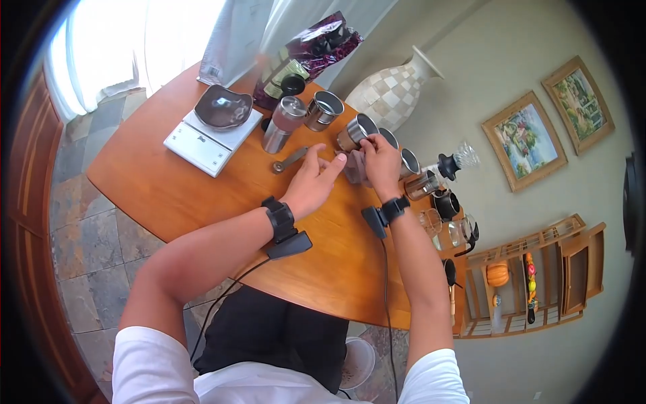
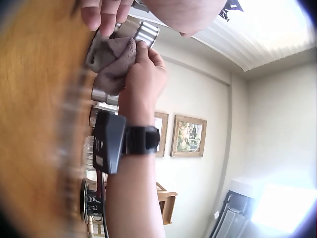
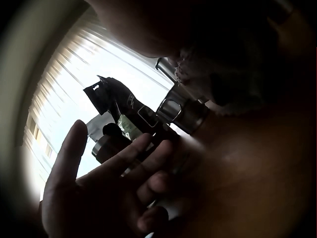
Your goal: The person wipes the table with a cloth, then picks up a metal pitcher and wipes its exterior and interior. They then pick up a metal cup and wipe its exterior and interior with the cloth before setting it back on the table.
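Observation:
My right hand pinches a grey-brown cloth, which hangs in folds below the fingers. Its fingertips are right at a metal cup standing on the table. To the left, my left hand has its fingers loosely extended and holds nothing, palm turned toward the cloth. Just beyond its fingertips lies a small metal crank handle with a round end. A cylindrical hand grinder with a brown band stands behind the handle. In the right wrist view the cloth is dark and partly hidden.
A white scale carries a dark dish at the left. Behind stand a purple coffee bag and another metal cup. More cups, a glass jug and a checkered vase line the right side of the wooden table.

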The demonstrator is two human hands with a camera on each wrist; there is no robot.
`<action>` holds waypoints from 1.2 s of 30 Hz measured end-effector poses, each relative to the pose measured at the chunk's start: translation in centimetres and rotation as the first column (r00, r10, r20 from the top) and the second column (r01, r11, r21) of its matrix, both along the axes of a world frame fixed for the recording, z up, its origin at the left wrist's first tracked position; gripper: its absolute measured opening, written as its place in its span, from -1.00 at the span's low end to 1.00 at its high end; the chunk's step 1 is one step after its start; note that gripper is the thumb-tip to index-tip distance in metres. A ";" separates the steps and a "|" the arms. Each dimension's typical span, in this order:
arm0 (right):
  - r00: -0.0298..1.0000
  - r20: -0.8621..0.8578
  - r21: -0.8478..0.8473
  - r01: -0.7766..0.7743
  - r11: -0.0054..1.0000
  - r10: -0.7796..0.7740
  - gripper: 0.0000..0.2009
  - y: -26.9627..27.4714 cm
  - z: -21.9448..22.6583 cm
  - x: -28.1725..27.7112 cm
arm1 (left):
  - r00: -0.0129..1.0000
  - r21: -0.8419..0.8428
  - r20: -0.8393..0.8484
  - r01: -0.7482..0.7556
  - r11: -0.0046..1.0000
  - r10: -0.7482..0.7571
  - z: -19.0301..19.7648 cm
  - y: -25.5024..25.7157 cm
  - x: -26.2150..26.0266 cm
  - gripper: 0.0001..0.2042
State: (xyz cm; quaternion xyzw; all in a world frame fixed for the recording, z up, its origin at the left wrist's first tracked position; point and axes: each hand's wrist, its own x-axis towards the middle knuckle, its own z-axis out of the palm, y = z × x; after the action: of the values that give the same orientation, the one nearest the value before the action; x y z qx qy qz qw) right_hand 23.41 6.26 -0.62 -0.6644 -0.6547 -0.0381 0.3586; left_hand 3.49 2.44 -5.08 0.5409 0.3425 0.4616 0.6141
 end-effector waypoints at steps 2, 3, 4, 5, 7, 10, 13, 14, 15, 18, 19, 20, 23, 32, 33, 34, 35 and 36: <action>0.998 0.051 -0.014 0.031 0.999 -0.031 -0.81 1.4 0.2 -0.5 | 1.000 0.039 -0.019 -0.020 0.999 0.021 -1.3 0.8 0.6 -0.20; 0.993 0.103 -0.029 0.069 0.997 -0.066 -0.82 2.0 0.3 -0.7 | 0.999 0.074 -0.036 -0.034 0.997 0.036 -2.1 1.2 1.0 -0.20; 0.993 0.103 -0.032 0.063 0.998 -0.059 -0.82 2.7 0.1 -0.7 | 0.998 0.072 -0.036 -0.040 0.997 0.042 -2.2 1.2 1.0 -0.20; 0.984 0.149 -0.028 0.102 0.994 -0.097 -0.82 3.5 -0.1 -0.8 | 0.998 0.092 -0.042 -0.050 0.995 0.054 -2.2 1.2 1.2 -0.20; 0.972 0.198 -0.023 0.135 0.991 -0.128 -0.82 4.4 -0.6 -0.7 | 0.996 0.109 -0.046 -0.065 0.992 0.070 -2.2 1.0 1.2 -0.21; 0.970 0.202 -0.038 0.147 0.988 -0.137 -0.78 5.0 -0.7 -0.9 | 0.998 0.113 -0.026 -0.056 0.992 0.059 -1.8 0.9 1.0 -0.21; 0.966 0.217 -0.095 0.164 0.982 -0.141 -0.68 4.1 0.2 -2.2 | 0.998 0.094 -0.035 -0.052 0.994 0.056 -1.6 0.7 1.1 -0.23; 0.972 0.200 -0.130 0.152 0.980 -0.124 -0.61 3.7 0.7 -3.1 | 0.998 0.095 -0.034 -0.052 0.994 0.055 -1.7 0.7 1.2 -0.26; 0.978 0.180 -0.163 0.139 0.977 -0.109 -0.54 3.3 1.0 -3.9 | 0.998 0.098 -0.035 -0.050 0.994 0.053 -1.7 0.6 1.2 -0.29; 0.982 0.163 -0.184 -0.062 0.981 0.092 -0.47 3.2 1.2 -5.5 | 0.999 0.074 -0.002 -0.052 0.996 0.052 -2.2 0.8 1.6 -0.38; 0.983 0.162 -0.170 -0.054 0.984 0.082 -0.47 3.5 1.1 -5.6 | 0.999 0.088 -0.004 -0.044 0.995 0.044 -1.6 0.7 1.2 -0.38; 0.969 0.188 -0.253 -0.111 0.961 0.161 -0.46 3.9 1.1 -5.7 | 0.998 0.029 0.059 -0.025 0.999 0.023 -1.0 0.6 0.8 -0.42; 0.966 0.154 -0.337 -0.146 0.930 0.207 -0.56 4.0 0.8 -6.0 | 0.990 -0.047 0.137 -0.009 0.999 0.015 -0.3 0.4 0.2 -0.51; 0.949 -0.134 0.047 -0.283 0.958 0.287 -0.84 -4.8 1.5 -2.4 | 0.990 -0.017 0.137 0.027 0.999 -0.025 -1.7 1.6 0.4 -0.53; 0.920 -0.265 0.092 -0.275 0.957 0.290 -0.84 -6.1 1.1 -1.8 | 0.987 0.058 0.118 -0.118 0.991 0.110 -1.7 1.3 0.8 -0.50; 0.920 -0.276 0.091 -0.263 0.960 0.278 -0.84 -7.5 0.6 -1.7 | 0.965 0.137 0.109 -0.254 0.958 0.240 -1.5 0.8 1.1 -0.46; 0.817 -0.483 0.108 -0.301 0.947 0.315 -0.85 -9.0 0.2 -1.7 | 0.969 0.139 0.099 -0.241 0.961 0.228 -0.8 0.3 0.9 -0.46; 0.669 -0.663 0.140 -0.332 0.933 0.337 -0.85 -10.3 -0.3 -1.5 | 0.991 0.012 0.115 -0.070 0.997 0.068 -0.1 -0.2 0.4 -0.42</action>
State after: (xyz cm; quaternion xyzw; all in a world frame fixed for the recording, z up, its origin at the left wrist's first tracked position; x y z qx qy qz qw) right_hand 21.90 -4.05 -0.91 -0.4997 -0.5891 0.2699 0.5748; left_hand 3.91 2.26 -5.19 0.5062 0.3217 0.5154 0.6120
